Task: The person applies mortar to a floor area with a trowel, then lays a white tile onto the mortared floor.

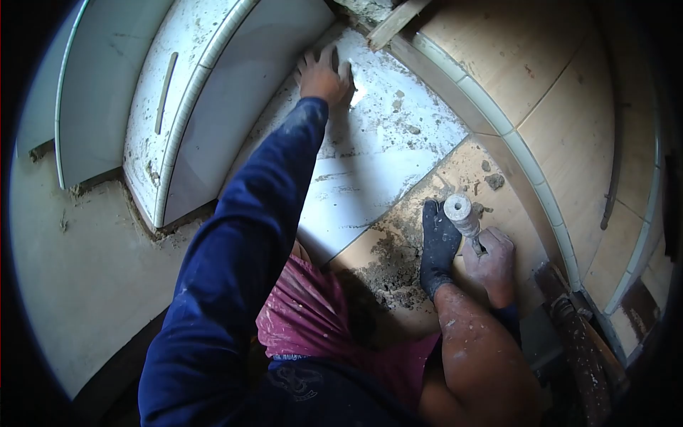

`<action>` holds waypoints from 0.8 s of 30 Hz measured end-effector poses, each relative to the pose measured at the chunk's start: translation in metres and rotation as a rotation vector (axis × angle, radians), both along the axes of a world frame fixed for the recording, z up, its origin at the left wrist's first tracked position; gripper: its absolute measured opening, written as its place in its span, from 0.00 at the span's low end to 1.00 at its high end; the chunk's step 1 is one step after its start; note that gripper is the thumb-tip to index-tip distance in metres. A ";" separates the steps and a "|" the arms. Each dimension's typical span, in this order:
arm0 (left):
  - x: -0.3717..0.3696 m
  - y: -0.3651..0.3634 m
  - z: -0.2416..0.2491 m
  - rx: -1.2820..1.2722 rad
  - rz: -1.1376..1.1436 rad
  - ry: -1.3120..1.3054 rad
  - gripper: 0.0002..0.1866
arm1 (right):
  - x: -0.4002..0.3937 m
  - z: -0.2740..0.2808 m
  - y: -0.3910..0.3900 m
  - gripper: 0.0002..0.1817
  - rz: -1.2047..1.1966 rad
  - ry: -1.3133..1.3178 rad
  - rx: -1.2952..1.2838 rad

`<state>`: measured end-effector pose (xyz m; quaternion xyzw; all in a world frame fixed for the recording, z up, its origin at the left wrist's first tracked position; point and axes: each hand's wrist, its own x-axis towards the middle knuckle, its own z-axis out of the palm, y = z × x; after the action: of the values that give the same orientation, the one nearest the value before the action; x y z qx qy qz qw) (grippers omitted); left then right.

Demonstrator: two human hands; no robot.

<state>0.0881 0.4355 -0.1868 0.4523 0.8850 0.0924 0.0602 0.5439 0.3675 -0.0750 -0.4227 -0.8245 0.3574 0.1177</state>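
My left hand (324, 76) lies with fingers spread at the far end of a white, dirt-spotted floor tile (380, 160), beside the grey step riser (235, 92). It holds nothing. In my right hand (491, 257), fingers wrapped round the handle, is a mallet (459, 211) caked in pale mortar. Its round head has a dark hole in the end and is raised near my sock-covered foot (437, 242). Beige tile (498, 206) lies under the foot, meeting the white tile along a straight seam.
Loose mortar crumbs (398, 274) cover the beige tile by my foot. Tiled steps with rounded edging (491, 107) rise on the right, and more steps (181, 64) on the left carry a thin strip (166, 92). A wood piece (395, 25) sits at the top.
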 end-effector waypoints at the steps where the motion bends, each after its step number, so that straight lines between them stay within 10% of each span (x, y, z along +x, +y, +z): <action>1: 0.003 -0.022 0.002 -0.017 -0.027 -0.018 0.36 | -0.001 0.001 0.001 0.12 -0.001 0.009 -0.001; 15: 0.002 -0.361 0.019 -0.094 0.430 -0.075 0.35 | -0.017 0.007 0.007 0.13 0.159 -0.045 0.004; 24: 0.040 -0.392 0.029 -0.027 0.554 -0.018 0.33 | -0.039 0.019 -0.006 0.14 0.240 -0.099 0.002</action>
<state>0.1285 0.0436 -0.1580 0.1913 0.9756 0.0974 0.0465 0.5052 0.3612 -0.0564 -0.3381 -0.8742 0.3469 0.0336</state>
